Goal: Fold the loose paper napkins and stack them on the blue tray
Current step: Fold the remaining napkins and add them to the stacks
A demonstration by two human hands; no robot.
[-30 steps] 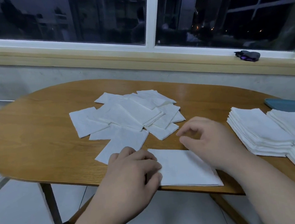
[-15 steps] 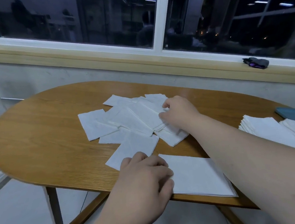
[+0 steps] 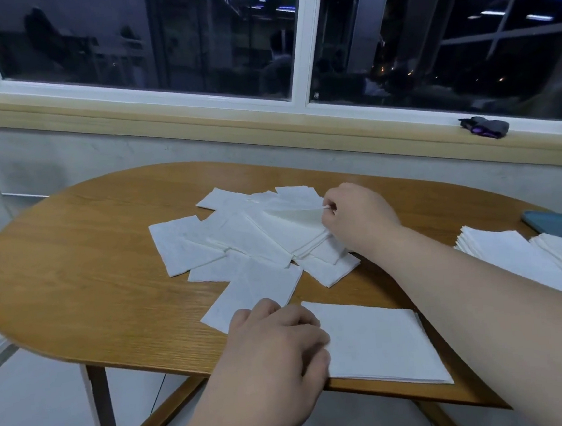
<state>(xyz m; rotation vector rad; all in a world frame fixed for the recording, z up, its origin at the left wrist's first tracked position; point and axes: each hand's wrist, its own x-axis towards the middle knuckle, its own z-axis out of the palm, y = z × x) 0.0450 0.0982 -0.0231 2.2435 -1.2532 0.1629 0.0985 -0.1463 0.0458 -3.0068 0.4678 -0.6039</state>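
Loose paper napkins (image 3: pixel 251 242), about ten overlapping mid-tabletop (image 3: pixel 92 280), look light, limp and easily torn; best lifted by a free edge. The right hand (image 3: pixel 358 219) pinches one's edge; the left hand (image 3: pixel 274 346) rests, fingers relaxed, on one folded napkin (image 3: pixel 379 343) at the near edge. Two stacks (image 3: pixel 514 253) lie by the blue tray (image 3: pixel 559 226) at the right edge

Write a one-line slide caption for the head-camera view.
Right hand pinches a white paper napkin from the loose pile; left hand rests on a folded white napkin.
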